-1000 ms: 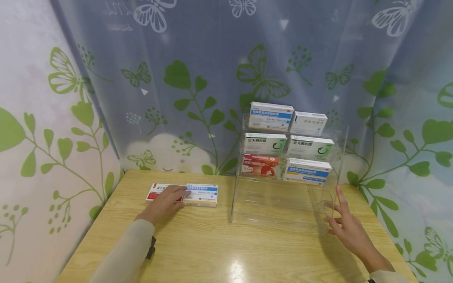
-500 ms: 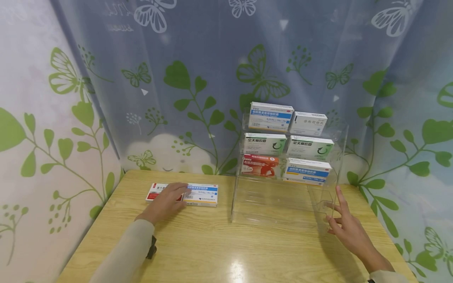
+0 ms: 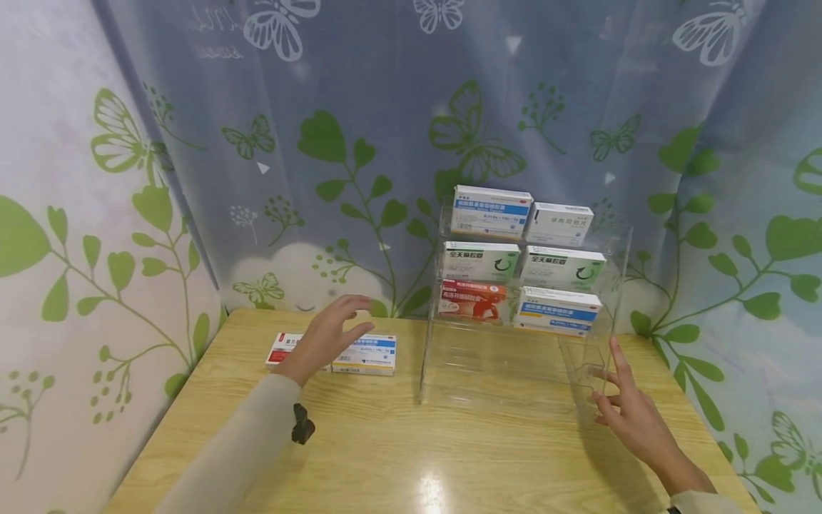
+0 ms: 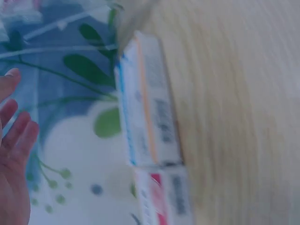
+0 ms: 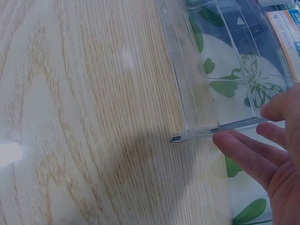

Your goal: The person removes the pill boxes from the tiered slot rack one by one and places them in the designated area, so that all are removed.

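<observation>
My left hand (image 3: 325, 338) is raised over two medicine boxes on the table, fingers spread and holding nothing. It partly covers the white-and-red medicine box (image 3: 280, 348) and, beside it, the white-and-blue medicine box (image 3: 369, 354). In the left wrist view, both boxes lie end to end, away from the hand (image 4: 14, 154). At the lower right side of the clear display stand (image 3: 475, 400), my right hand (image 3: 636, 421) holds the thin side panel. The right wrist view has the panel (image 5: 201, 133) between its digits (image 5: 248, 159).
On the stand's upper tiers sit several medicine boxes, including a red one (image 3: 472, 300) and a white-and-blue one (image 3: 557, 312). The lower tiers show bare plastic. A patterned curtain (image 3: 359, 86) closes off the back and sides of the wooden table (image 3: 385, 457).
My left hand has lifted off the two boxes and moved up and slightly right, its fingers opening. The boxes stay in place. My right hand has not moved.
</observation>
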A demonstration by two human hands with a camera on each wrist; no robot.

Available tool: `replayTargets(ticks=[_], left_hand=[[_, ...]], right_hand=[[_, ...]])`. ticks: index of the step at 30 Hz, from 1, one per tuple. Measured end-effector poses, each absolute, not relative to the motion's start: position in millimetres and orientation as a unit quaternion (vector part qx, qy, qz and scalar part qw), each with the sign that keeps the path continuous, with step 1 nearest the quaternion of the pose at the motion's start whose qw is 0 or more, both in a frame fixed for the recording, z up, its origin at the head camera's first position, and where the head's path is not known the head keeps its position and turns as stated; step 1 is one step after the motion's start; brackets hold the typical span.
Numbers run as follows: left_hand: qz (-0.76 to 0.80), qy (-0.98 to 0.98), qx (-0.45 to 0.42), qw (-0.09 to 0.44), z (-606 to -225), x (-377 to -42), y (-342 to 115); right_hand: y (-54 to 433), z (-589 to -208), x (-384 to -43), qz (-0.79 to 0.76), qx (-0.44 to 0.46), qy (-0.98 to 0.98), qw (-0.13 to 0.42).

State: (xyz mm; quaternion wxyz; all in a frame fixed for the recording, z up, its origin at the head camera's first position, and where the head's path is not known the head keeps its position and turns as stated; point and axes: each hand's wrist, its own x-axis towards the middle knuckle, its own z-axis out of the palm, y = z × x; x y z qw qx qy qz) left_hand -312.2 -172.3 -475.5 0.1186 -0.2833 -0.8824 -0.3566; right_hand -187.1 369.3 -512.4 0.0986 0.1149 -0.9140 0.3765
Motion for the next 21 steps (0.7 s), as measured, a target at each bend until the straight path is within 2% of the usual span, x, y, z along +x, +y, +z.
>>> replayTargets(ticks=[9,21], left_hand=[[-0.451,-0.841,-0.29,0.075,-434,-314,-133],[-0.441,-0.826,-0.342,0.083,-403,-316,-86]], right_hand=[[369,-511,-185,0.38,0.112,-0.913,0.096],[368,-512,-186,0.38,0.115,-0.913,0.098]])
